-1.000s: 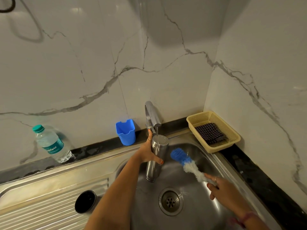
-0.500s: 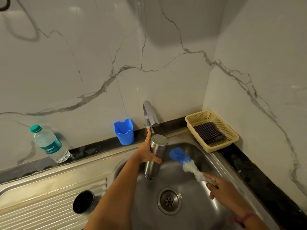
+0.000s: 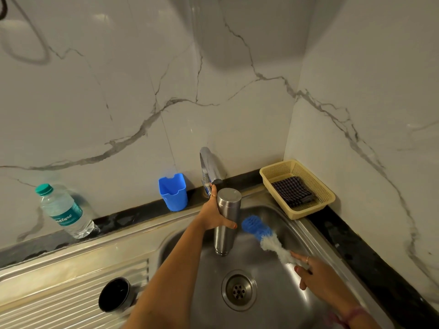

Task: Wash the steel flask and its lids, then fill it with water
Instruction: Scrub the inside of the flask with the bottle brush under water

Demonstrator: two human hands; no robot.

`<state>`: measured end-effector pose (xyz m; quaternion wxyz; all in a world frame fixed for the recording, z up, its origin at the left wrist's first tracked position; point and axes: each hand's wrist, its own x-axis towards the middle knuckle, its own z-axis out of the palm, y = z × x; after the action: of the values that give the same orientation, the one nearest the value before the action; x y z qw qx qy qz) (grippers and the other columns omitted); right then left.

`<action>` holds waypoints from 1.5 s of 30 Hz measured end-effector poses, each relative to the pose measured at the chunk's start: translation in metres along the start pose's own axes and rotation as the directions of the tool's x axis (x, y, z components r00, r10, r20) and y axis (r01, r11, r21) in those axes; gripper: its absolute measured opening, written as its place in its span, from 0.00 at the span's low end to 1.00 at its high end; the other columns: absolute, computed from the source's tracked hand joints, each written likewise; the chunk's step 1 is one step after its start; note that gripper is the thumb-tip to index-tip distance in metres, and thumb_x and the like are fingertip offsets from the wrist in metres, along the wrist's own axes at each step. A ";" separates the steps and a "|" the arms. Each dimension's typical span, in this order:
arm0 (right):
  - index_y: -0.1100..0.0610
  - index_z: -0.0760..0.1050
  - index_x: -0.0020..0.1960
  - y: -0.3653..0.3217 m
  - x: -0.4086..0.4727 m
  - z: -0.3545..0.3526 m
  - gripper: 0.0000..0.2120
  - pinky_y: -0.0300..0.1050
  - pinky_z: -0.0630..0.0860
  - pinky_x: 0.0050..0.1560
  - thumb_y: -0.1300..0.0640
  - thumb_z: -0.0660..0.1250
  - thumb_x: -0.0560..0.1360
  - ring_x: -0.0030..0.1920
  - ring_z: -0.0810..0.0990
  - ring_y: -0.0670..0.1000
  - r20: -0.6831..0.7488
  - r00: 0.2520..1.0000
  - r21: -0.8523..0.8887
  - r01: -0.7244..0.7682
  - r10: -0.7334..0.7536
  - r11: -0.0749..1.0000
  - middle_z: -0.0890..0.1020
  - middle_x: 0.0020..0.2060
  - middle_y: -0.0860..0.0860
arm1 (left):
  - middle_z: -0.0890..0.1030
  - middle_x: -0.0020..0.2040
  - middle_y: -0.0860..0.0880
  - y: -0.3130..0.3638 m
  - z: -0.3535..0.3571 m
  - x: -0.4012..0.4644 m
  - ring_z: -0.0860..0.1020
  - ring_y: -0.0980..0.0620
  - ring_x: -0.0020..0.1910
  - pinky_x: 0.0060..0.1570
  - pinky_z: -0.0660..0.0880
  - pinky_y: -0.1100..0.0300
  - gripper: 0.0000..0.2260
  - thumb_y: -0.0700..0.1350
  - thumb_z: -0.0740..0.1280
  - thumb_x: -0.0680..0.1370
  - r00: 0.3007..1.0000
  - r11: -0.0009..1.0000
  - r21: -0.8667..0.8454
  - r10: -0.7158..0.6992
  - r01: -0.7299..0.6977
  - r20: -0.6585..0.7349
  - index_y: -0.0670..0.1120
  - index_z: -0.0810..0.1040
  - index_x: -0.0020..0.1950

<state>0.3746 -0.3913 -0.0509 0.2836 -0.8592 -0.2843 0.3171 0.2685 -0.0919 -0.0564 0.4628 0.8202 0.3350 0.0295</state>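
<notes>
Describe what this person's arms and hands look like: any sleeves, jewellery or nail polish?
Both forearms are bare, with no sleeves in view. The left hand shows an orange-red painted thumbnail and a thin ring on one finger. The right hand wears a thin silver ring, with a pinkish-red thread band around its wrist.

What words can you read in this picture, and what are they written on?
"nature": white script on the teal label of the plastic water bottle standing left of the sink; the start of the word may be hidden round the curve.
Smaller print on that label: too blurred to read.
Steel flask, blue cup, yellow basket, tap: no writing shows on them.
</notes>
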 end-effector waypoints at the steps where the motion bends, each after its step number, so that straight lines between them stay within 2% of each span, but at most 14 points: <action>1: 0.47 0.67 0.72 0.000 0.000 -0.001 0.21 0.26 0.66 0.28 0.57 0.62 0.80 0.25 0.74 0.37 -0.003 1.000 0.003 -0.002 0.002 1.000 0.76 0.35 0.43 | 0.66 0.76 0.45 0.001 0.000 0.001 0.65 0.43 0.74 0.74 0.62 0.47 0.67 0.44 0.82 0.64 1.000 1.000 -0.001 -0.005 0.005 -0.002 0.47 0.26 0.76; 5: 0.46 0.67 0.71 0.000 0.000 -0.004 0.20 0.27 0.67 0.28 0.57 0.62 0.80 0.26 0.75 0.39 -0.006 1.000 -0.008 -0.006 0.006 1.000 0.74 0.35 0.42 | 0.65 0.76 0.44 -0.001 0.001 0.002 0.66 0.43 0.74 0.73 0.63 0.49 0.67 0.44 0.82 0.64 1.000 1.000 -0.005 -0.017 0.017 -0.001 0.47 0.25 0.76; 9: 0.46 0.69 0.70 0.004 0.001 -0.004 0.20 0.30 0.71 0.32 0.56 0.62 0.80 0.28 0.79 0.44 -0.004 1.000 -0.007 0.002 -0.002 1.000 0.79 0.31 0.44 | 0.64 0.77 0.44 -0.004 0.002 0.002 0.65 0.42 0.74 0.73 0.62 0.49 0.67 0.44 0.82 0.65 1.000 1.000 -0.012 -0.016 0.016 -0.003 0.48 0.25 0.75; 16: 0.47 0.68 0.71 0.000 -0.001 -0.005 0.20 0.27 0.67 0.31 0.57 0.62 0.80 0.25 0.76 0.37 -0.005 1.000 0.015 0.005 -0.005 1.000 0.75 0.34 0.41 | 0.64 0.77 0.45 -0.006 0.003 0.002 0.64 0.43 0.75 0.73 0.62 0.48 0.68 0.44 0.82 0.64 1.000 0.998 -0.061 -0.015 0.014 -0.020 0.50 0.25 0.75; 18: 0.47 0.68 0.71 0.000 -0.001 -0.006 0.20 0.27 0.66 0.31 0.57 0.62 0.80 0.25 0.75 0.33 -0.003 1.000 0.025 0.011 -0.011 1.000 0.74 0.35 0.40 | 0.65 0.76 0.46 -0.007 0.003 0.001 0.64 0.44 0.75 0.74 0.62 0.47 0.68 0.46 0.83 0.62 1.000 0.997 -0.071 -0.020 0.018 -0.020 0.50 0.28 0.77; 22: 0.46 0.68 0.71 0.002 -0.001 -0.006 0.19 0.27 0.67 0.32 0.57 0.62 0.80 0.27 0.77 0.35 -0.010 1.000 0.015 0.015 -0.015 1.000 0.76 0.33 0.40 | 0.71 0.72 0.49 -0.021 0.001 0.009 0.69 0.46 0.71 0.71 0.68 0.43 0.68 0.58 0.82 0.51 0.999 0.997 -0.079 -0.029 0.026 -0.042 0.47 0.45 0.80; 29: 0.46 0.69 0.70 0.007 0.002 -0.007 0.19 0.29 0.69 0.35 0.56 0.62 0.80 0.31 0.79 0.41 -0.010 1.000 0.023 0.016 -0.016 1.000 0.76 0.33 0.40 | 0.70 0.72 0.48 -0.020 0.000 0.006 0.69 0.45 0.72 0.72 0.67 0.43 0.67 0.57 0.82 0.51 0.998 0.995 -0.089 -0.038 0.034 -0.050 0.48 0.46 0.80; 33: 0.44 0.69 0.70 0.016 0.006 -0.005 0.19 0.32 0.72 0.36 0.55 0.62 0.80 0.33 0.79 0.46 -0.018 1.000 0.002 -0.001 0.001 1.000 0.80 0.29 0.45 | 0.70 0.72 0.47 -0.019 -0.001 0.002 0.69 0.46 0.71 0.72 0.67 0.45 0.67 0.54 0.82 0.52 0.998 0.996 -0.087 -0.030 0.025 -0.057 0.47 0.44 0.80; 36: 0.43 0.69 0.70 0.017 0.006 -0.004 0.19 0.32 0.74 0.36 0.55 0.62 0.80 0.34 0.80 0.48 -0.011 1.000 -0.008 -0.004 0.004 1.000 0.81 0.29 0.46 | 0.70 0.72 0.48 -0.025 -0.001 0.003 0.69 0.46 0.71 0.71 0.67 0.44 0.68 0.57 0.84 0.51 0.998 0.997 -0.071 -0.021 0.017 -0.061 0.47 0.45 0.80; 38: 0.44 0.69 0.70 0.016 0.005 -0.003 0.19 0.31 0.73 0.35 0.55 0.63 0.80 0.34 0.80 0.45 -0.008 1.000 -0.010 -0.002 0.002 1.000 0.80 0.31 0.45 | 0.70 0.73 0.47 -0.027 -0.002 0.003 0.69 0.45 0.71 0.70 0.69 0.43 0.68 0.57 0.84 0.51 0.999 0.998 -0.061 -0.017 0.014 -0.051 0.48 0.44 0.80; 42: 0.45 0.69 0.70 0.008 0.003 -0.001 0.19 0.28 0.70 0.32 0.54 0.63 0.80 0.30 0.77 0.42 -0.014 1.000 -0.004 0.008 -0.008 1.000 0.78 0.34 0.42 | 0.70 0.73 0.47 -0.023 -0.003 -0.006 0.69 0.46 0.72 0.72 0.66 0.46 0.67 0.52 0.83 0.54 1.000 0.999 -0.051 0.003 -0.004 -0.014 0.47 0.42 0.80; 45: 0.48 0.69 0.70 0.003 0.003 0.002 0.19 0.31 0.72 0.33 0.53 0.62 0.80 0.33 0.78 0.43 -0.025 1.000 0.002 0.011 -0.011 1.000 0.79 0.38 0.45 | 0.70 0.73 0.48 -0.027 0.001 -0.014 0.68 0.47 0.72 0.72 0.65 0.51 0.62 0.44 0.83 0.60 1.000 1.000 -0.026 0.001 -0.001 -0.004 0.48 0.43 0.81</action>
<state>0.3762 -0.3911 -0.0555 0.2898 -0.8613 -0.2851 0.3049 0.2440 -0.0909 -0.0748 0.4728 0.8142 0.3351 0.0360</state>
